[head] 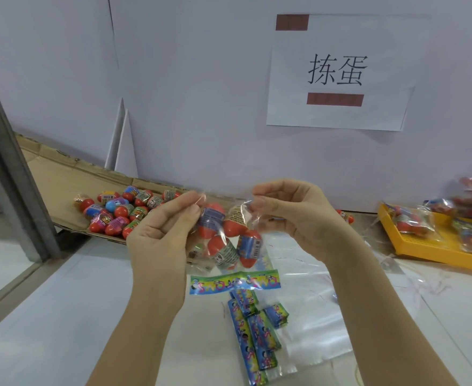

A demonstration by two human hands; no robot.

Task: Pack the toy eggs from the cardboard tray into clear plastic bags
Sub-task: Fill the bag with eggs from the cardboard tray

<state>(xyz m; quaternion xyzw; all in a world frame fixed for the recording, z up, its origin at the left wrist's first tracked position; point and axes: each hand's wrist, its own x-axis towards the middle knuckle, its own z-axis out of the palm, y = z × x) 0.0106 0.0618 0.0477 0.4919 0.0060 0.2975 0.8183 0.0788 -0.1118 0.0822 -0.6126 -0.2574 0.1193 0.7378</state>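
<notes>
While both hands hold it up over the worktop point(48, 316), the clear plastic bag point(221, 246) hangs between them with a few toy eggs point(215, 218) already inside. The left hand point(159, 235) pinches the bag's top at one side and the right hand point(293, 215) pinches it at the other, so each grip is clamped on the thin plastic. Many loose eggs point(118, 211) lie in the cardboard tray point(56, 176), off to the left by the wall. I think this bag is full and the step now is closing its mouth. Next it likely needs one of the bright paper strips point(235, 282) lying just under it, folded over the top. That calls for keeping the mouth flat and shut so no egg slips out. Filled bags point(410, 221) sit in a yellow tray point(435, 246) on the right.
</notes>
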